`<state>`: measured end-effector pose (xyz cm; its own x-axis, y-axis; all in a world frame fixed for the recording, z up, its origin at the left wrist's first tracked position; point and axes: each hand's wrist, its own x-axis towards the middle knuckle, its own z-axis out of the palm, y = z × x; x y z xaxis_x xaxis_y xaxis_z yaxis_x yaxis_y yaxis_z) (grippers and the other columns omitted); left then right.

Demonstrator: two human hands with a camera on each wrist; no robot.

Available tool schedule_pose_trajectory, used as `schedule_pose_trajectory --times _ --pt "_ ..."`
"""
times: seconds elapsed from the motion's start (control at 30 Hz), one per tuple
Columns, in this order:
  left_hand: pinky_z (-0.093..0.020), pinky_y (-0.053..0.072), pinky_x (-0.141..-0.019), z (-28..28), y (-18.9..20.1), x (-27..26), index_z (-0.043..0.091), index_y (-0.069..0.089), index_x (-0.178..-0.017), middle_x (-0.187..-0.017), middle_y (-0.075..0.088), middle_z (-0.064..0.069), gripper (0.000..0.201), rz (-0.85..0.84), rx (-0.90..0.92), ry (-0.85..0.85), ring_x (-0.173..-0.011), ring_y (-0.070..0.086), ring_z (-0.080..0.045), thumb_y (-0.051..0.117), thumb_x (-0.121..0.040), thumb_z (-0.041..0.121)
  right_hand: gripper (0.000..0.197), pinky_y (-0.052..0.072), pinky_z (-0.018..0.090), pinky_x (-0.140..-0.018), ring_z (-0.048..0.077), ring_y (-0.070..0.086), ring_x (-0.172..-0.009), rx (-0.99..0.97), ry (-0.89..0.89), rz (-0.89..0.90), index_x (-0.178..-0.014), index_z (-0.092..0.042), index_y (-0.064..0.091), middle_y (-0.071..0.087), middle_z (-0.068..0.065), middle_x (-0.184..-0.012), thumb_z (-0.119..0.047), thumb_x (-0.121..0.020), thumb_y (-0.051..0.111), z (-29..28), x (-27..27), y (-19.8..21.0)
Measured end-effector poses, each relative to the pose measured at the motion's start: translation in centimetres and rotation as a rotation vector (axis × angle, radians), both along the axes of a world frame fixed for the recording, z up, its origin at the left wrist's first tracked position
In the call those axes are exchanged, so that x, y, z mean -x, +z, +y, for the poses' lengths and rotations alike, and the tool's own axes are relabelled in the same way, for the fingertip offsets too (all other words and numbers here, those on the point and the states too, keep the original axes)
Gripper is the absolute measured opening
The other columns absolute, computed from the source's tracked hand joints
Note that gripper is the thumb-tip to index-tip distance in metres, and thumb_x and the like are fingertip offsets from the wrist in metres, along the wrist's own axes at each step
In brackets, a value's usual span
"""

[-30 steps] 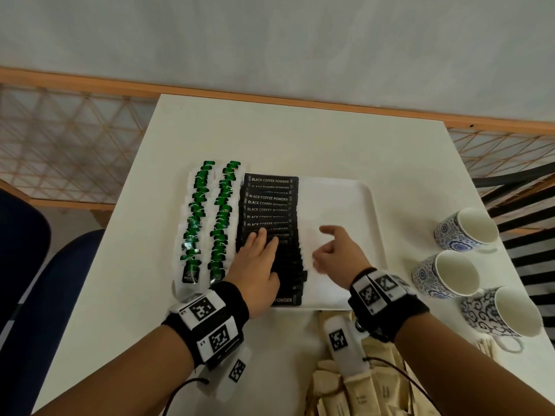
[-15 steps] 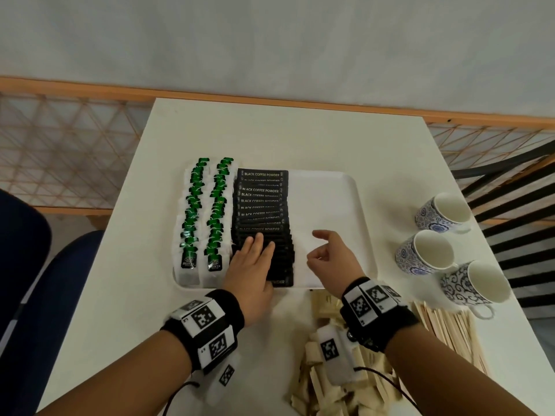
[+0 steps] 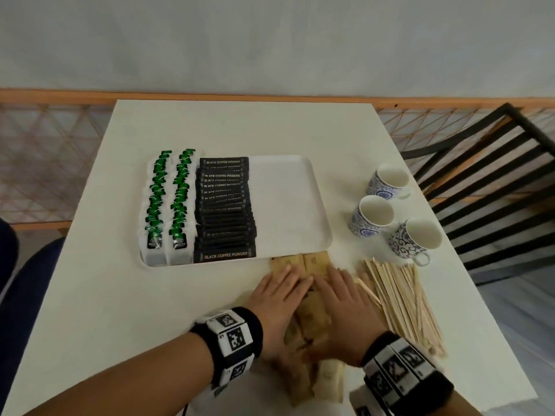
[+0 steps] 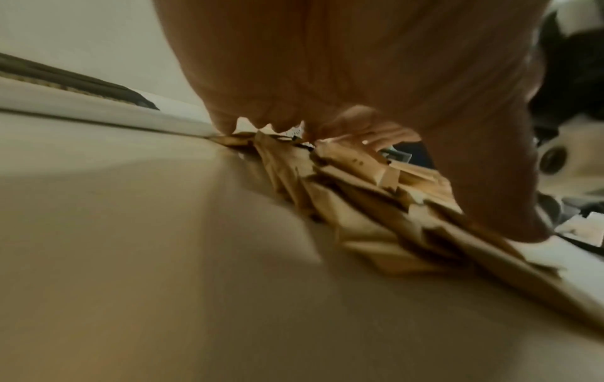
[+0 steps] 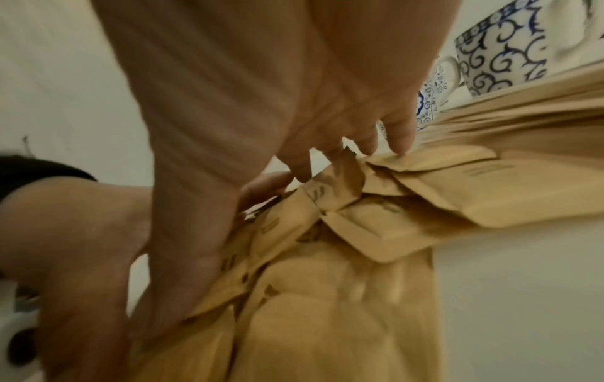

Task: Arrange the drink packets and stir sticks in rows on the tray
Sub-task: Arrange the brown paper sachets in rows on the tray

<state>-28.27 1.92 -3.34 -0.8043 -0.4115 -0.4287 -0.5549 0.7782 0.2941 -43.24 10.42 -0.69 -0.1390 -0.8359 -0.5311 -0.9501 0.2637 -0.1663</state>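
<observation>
Brown paper packets (image 3: 310, 322) gathered for the tray's next row.
Left hand (image 3: 280, 298) and right hand (image 3: 345, 301) lie flat, fingers straight, pressing the loose pile on the desk (image 3: 120, 310) beside the tray (image 3: 288, 205); next they probably square and lift it.

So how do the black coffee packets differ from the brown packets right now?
The black coffee packets lie on the tray in one neat overlapping row; the brown packets sit off it on the table, in a loose, jumbled pile. Nothing touches the black ones, while the left hand and right hand both rest flat on the brown ones. Both are flat sachets.
</observation>
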Motion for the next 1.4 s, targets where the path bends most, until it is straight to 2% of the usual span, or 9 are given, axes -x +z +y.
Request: schedule_pose_trajectory --times 0.2,0.3,0.43,0.57,0.73,0.83,1.03,1.2,1.4 --pt "-0.036 -0.013 -0.115 0.9 -0.6 -0.5 0.018 -0.024 -0.147 -0.152 -0.035 0.000 0.130 -0.042 -0.033 0.049 -0.140 -0.031 -0.022 0.065 -0.068 0.070 0.123 0.010 0.048 -0.120 0.030 -0.013 -0.146 0.065 0.083 0.040 -0.150 -0.029 -0.011 -0.013 0.005 -0.159 -0.055 -0.066 0.076 0.1 -0.4 -3.1" --pt "-0.028 -0.021 -0.108 0.9 0.2 -1.6 0.013 -0.020 -0.148 -0.146 -0.035 0.004 0.128 -0.014 -0.023 0.066 -0.135 -0.034 -0.017 0.064 -0.070 0.069 0.114 0.010 0.045 -0.120 0.031 -0.007 -0.146 0.073 0.104 -0.007 -0.151 -0.028 -0.005 -0.009 0.005 -0.160 -0.050 -0.072 0.074 -0.6 -1.2 -3.3" --pt "-0.023 -0.020 -0.105 0.7 1.0 -3.9 0.014 -0.015 -0.150 -0.147 -0.033 0.004 0.124 -0.006 -0.025 0.138 -0.139 -0.027 -0.015 0.066 -0.071 0.066 0.104 0.014 0.045 -0.119 0.031 -0.004 -0.146 0.115 0.166 -0.033 -0.151 -0.029 0.000 -0.006 0.004 -0.160 -0.050 -0.077 0.070 -1.4 -3.0 -3.0" --pt "-0.028 -0.008 -0.115 0.7 1.1 -6.1 0.020 -0.008 -0.152 -0.158 -0.018 -0.001 0.125 -0.039 -0.015 0.223 -0.146 -0.014 -0.019 0.066 -0.065 0.071 0.099 0.018 0.049 -0.117 0.027 -0.003 -0.146 0.096 0.215 -0.129 -0.150 -0.031 0.006 -0.004 0.000 -0.160 -0.053 -0.076 0.067 -1.8 -4.5 -2.4" --pt "-0.037 0.000 -0.118 0.5 1.5 -7.0 0.027 0.003 -0.150 -0.155 0.003 0.002 0.123 -0.016 0.046 0.278 -0.143 0.004 -0.019 0.067 -0.056 0.075 0.089 0.024 0.036 -0.115 0.020 0.019 -0.141 0.185 0.100 -0.194 -0.145 -0.035 0.026 0.020 -0.004 -0.152 -0.052 -0.072 0.072 0.2 -1.6 0.4" --pt "-0.047 -0.003 -0.119 0.7 1.2 -6.4 0.031 -0.007 -0.149 -0.156 -0.010 0.003 0.135 -0.038 0.039 0.271 -0.145 -0.008 -0.021 0.070 -0.048 0.077 0.096 0.030 0.031 -0.111 0.019 0.026 -0.135 0.135 0.035 -0.073 -0.145 -0.035 0.023 0.022 -0.006 -0.144 -0.056 -0.066 0.075 2.9 1.6 1.2" --pt "-0.058 -0.006 -0.115 2.0 0.6 -5.1 0.037 -0.031 -0.141 -0.145 -0.045 0.009 0.144 -0.161 -0.045 0.187 -0.138 -0.035 -0.021 0.077 -0.051 0.069 0.130 0.045 0.038 -0.102 0.022 0.023 -0.137 -0.052 0.030 0.046 -0.146 -0.037 -0.002 0.007 -0.002 -0.150 -0.062 -0.050 0.082 6.0 2.3 1.2" --pt "-0.056 0.001 -0.117 1.7 0.3 -4.9 0.036 -0.028 -0.143 -0.149 -0.040 0.007 0.142 -0.204 -0.056 0.205 -0.141 -0.030 -0.020 0.076 -0.053 0.068 0.130 0.049 0.040 -0.097 0.026 0.031 -0.133 -0.019 0.011 0.076 -0.147 -0.034 -0.008 0.012 0.005 -0.146 -0.054 -0.056 0.083 5.1 1.6 -0.4" --pt "-0.048 0.004 -0.119 1.0 0.6 -5.4 0.031 -0.011 -0.150 -0.154 -0.029 0.009 0.122 -0.125 -0.096 0.229 -0.143 -0.023 -0.015 0.074 -0.067 0.058 0.111 0.049 0.035 -0.095 0.025 0.039 -0.125 0.056 0.036 -0.001 -0.146 -0.030 0.011 0.020 0.005 -0.141 -0.048 -0.063 0.082 2.7 0.0 -0.8"
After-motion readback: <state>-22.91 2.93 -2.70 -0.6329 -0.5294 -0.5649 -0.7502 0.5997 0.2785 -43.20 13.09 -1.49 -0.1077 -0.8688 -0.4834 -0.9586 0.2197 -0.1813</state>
